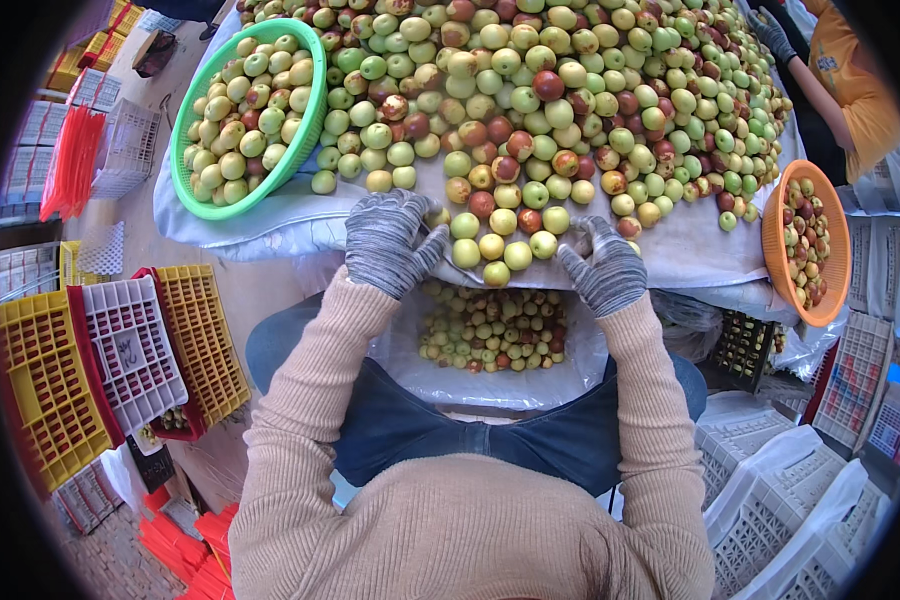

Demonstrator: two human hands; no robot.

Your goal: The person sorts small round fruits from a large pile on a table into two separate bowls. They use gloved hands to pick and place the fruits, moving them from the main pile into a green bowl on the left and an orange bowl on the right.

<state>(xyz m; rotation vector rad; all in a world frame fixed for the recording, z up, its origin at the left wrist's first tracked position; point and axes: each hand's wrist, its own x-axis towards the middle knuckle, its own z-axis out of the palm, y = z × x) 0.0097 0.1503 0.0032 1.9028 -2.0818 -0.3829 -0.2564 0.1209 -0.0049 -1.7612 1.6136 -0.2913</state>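
A large heap of green and reddish-brown jujube fruits (495, 150) covers the cloth-topped table (682, 262). My left hand (394, 241), in a grey knit glove, rests at the left of a small group of fruits by the near edge, its thumb apart from its fingers. On the group's right side is my right hand (604, 262), gloved alike, fingers bent towards the fruits. Whether either hand grips a fruit is hidden. Below the edge, between my knees, more jujubes (495, 330) lie in a container lined with clear plastic (480, 390).
A green plastic basket (315, 127) full of jujubes stands at the left, an orange basket (772, 247) at the right. Yellow and white plastic crates (131, 345) stand at the left; grey crates (787, 480) at the lower right. A co-worker's gloved hand (771, 36) is at the upper right.
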